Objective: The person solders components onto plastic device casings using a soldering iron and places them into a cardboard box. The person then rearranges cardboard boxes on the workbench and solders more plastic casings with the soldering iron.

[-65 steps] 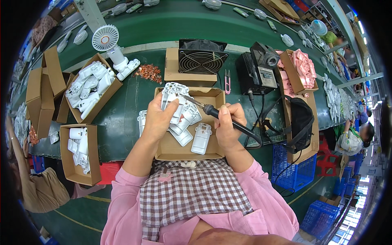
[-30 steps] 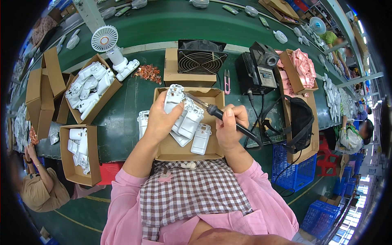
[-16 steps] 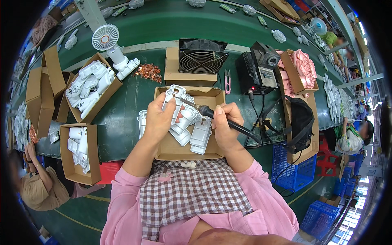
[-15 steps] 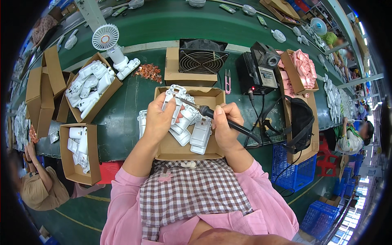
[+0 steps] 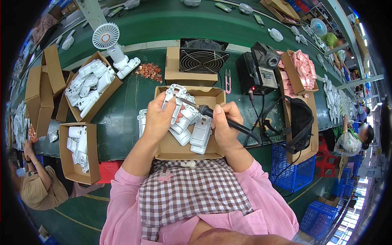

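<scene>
Left hand (image 5: 157,119) pinches white plastic housing (image 5: 176,90) over carton (image 5: 179,156); right hand (image 5: 226,131) grips soldering iron (image 5: 207,111). Housing likely light, stiff; hold edges.

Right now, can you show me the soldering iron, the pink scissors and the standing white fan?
Soldering iron (image 5: 208,112): head view, on its black handle.
Pink scissors (image 5: 228,91): head view, on the handle's lower end.
Standing white fan (image 5: 105,36): head view, on its round grille.

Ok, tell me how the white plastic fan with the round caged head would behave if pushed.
The white plastic fan would probably tip before sliding: its wide head sits atop a narrower stem. It looks light, seemingly moulded plastic, and its fine grille ribs might snap if squeezed.
</scene>
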`<action>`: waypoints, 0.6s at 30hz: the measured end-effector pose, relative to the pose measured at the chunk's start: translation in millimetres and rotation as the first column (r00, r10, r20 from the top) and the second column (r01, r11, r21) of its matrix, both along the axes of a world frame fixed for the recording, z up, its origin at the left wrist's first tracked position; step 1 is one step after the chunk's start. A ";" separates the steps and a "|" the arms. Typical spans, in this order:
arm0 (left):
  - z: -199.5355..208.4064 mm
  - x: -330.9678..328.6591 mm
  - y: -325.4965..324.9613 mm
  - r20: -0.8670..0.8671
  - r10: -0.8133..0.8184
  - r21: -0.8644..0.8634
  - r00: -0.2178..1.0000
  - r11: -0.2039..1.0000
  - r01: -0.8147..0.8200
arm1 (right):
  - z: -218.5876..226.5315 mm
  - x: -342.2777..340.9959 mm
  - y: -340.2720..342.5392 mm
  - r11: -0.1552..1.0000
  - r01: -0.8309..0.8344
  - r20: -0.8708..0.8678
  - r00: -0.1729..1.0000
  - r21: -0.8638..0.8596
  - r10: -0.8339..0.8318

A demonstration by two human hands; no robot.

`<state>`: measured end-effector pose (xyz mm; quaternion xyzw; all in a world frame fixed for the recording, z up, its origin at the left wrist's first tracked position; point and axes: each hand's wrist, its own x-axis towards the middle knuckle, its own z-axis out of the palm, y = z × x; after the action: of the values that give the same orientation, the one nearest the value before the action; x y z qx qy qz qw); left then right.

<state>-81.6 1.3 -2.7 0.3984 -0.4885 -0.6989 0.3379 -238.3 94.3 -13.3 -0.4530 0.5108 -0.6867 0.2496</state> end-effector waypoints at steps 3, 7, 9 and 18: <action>0.0 0.0 0.3 0.008 -0.002 0.002 1.000 1.000 0.002 | 0.8 0.7 -0.4 0.998 -0.003 0.080 0.997 -0.066 0.008; 1.8 -0.7 0.5 0.030 -0.020 0.014 0.999 1.000 0.019 | 0.2 -0.9 0.0 0.999 0.004 0.097 0.995 -0.051 0.001; 0.4 -0.7 0.8 0.032 -0.023 0.006 0.999 1.000 0.023 | 0.5 -0.9 0.0 0.999 0.003 0.047 0.999 -0.038 -0.001; -2.3 -1.5 1.7 0.039 -0.039 -0.008 0.998 0.999 0.039 | 0.1 -1.0 0.2 1.000 -0.005 0.032 0.999 -0.016 0.005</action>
<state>-83.0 2.9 -5.1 0.4011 -0.5055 -0.6954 0.3163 -239.3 94.6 -13.2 -0.4453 0.5003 -0.6971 0.2559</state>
